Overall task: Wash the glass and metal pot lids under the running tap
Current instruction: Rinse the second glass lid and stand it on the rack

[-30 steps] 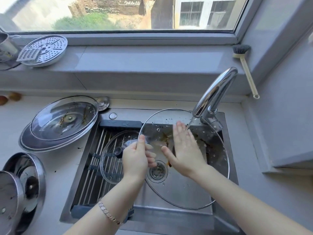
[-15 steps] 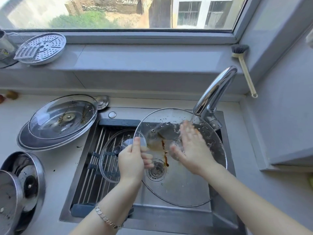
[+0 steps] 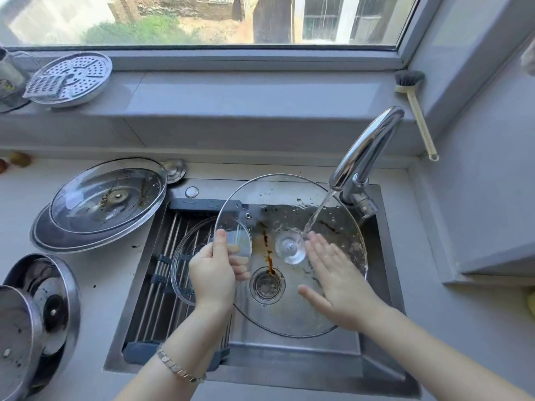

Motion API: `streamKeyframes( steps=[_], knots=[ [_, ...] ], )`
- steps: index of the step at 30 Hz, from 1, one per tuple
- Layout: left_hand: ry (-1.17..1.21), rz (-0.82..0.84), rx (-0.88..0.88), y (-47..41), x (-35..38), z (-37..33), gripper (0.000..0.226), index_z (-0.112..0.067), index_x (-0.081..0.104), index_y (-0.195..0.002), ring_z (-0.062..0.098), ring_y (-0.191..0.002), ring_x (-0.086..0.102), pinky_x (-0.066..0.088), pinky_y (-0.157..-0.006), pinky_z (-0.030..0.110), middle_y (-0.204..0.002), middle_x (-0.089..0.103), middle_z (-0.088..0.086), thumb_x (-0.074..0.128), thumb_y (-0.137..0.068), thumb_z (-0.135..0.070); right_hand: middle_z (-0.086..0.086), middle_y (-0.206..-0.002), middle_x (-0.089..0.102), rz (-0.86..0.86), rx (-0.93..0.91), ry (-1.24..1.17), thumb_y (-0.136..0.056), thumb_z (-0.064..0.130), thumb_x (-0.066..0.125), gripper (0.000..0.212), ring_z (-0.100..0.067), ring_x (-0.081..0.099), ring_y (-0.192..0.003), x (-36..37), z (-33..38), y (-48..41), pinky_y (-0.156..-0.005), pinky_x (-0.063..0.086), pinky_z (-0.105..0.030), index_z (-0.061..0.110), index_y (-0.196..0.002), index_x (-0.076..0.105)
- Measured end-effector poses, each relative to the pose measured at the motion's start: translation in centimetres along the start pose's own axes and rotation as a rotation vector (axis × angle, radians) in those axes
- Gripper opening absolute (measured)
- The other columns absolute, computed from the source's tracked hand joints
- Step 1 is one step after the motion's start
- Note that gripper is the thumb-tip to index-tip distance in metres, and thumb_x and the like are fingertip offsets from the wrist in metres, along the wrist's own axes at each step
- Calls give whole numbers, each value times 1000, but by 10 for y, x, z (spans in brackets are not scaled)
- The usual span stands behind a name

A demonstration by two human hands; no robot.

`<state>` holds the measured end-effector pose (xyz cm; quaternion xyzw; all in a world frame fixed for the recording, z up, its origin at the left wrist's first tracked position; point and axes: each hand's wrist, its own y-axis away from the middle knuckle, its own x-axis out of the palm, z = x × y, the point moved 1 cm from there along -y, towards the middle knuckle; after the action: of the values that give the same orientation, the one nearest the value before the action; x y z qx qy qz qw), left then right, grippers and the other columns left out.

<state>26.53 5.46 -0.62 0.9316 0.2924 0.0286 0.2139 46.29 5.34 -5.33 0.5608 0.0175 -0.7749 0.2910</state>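
Note:
A large glass pot lid (image 3: 289, 311) is tilted over the sink (image 3: 376, 360), with brown grime streaking down its middle. My left hand (image 3: 212, 273) grips its left rim. My right hand (image 3: 335, 279) lies flat and open on the lid's right side, fingers up to the water stream. Water runs from the chrome tap (image 3: 364, 149) onto the lid beside its knob (image 3: 289, 246). A smaller glass lid (image 3: 181, 256) rests on the drying rack in the sink. Two dirty lids (image 3: 107, 198) are stacked on the counter at left, and metal lids (image 3: 40, 308) lie at the lower left.
A perforated steamer plate (image 3: 72, 78) sits on the windowsill at left. A dish brush (image 3: 417, 111) leans in the right window corner. The drain (image 3: 266, 285) shows through the lid. A roll-up rack (image 3: 162, 273) covers the sink's left part.
My right hand has slid from the lid's centre down to its right side, uncovering the knob and the brown streak. The lid has tipped slightly and the water now strikes near the knob.

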Motion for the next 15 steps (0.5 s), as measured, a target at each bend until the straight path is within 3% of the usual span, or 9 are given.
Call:
streamKeyframes(
  steps=[3,6,8,10,12,15],
  knots=[
    [-21,-21,23,-2,-3,0,45,4,58,-77,23,-44,53,49,-36,24,-55,57,17,46,-95,-35,-6,-146,-37,-61,175,13,-65,74,-21,91,-15,-35,-135,-11,-16,-2,-110,-23,-25,17,-135,-30],
    [-27,-31,34,-2,-4,0,46,4,58,-75,25,-44,53,50,-37,24,-57,58,18,46,-95,-36,-7,-148,-31,-8,-80,74,-84,67,-4,80,-23,-21,-142,6,10,5,-113,-17,-24,13,-141,-20],
    [-5,-38,31,-2,-5,-2,45,2,57,-73,20,-39,52,49,-37,25,-55,56,17,45,-95,-35,-7,-151,-22,-60,-111,93,-86,67,-1,80,-26,-11,-143,3,12,3,-114,-11,-26,12,-144,-13],
    [9,-61,35,-3,-5,-4,44,1,57,-73,13,-33,51,49,-37,24,-52,56,14,45,-96,-34,-5,-147,-33,-65,55,32,-76,74,-8,87,-17,-28,-138,-8,-1,-3,-113,-18,-25,16,-139,-23],
    [12,-79,47,-4,-6,-6,44,0,57,-72,10,-31,51,48,-37,23,-52,56,13,45,-96,-35,-5,-146,-35,-44,79,-2,-75,75,-6,91,-16,-34,-135,-13,1,-3,-110,-22,-25,14,-140,-24],
    [25,-98,53,-8,-7,-8,44,-2,57,-72,10,-32,52,49,-37,22,-56,58,15,46,-95,-37,-12,-154,-6,30,-169,87,-93,58,7,74,-25,-15,-142,2,29,7,-115,-9,-24,8,-148,2]
  ],
)
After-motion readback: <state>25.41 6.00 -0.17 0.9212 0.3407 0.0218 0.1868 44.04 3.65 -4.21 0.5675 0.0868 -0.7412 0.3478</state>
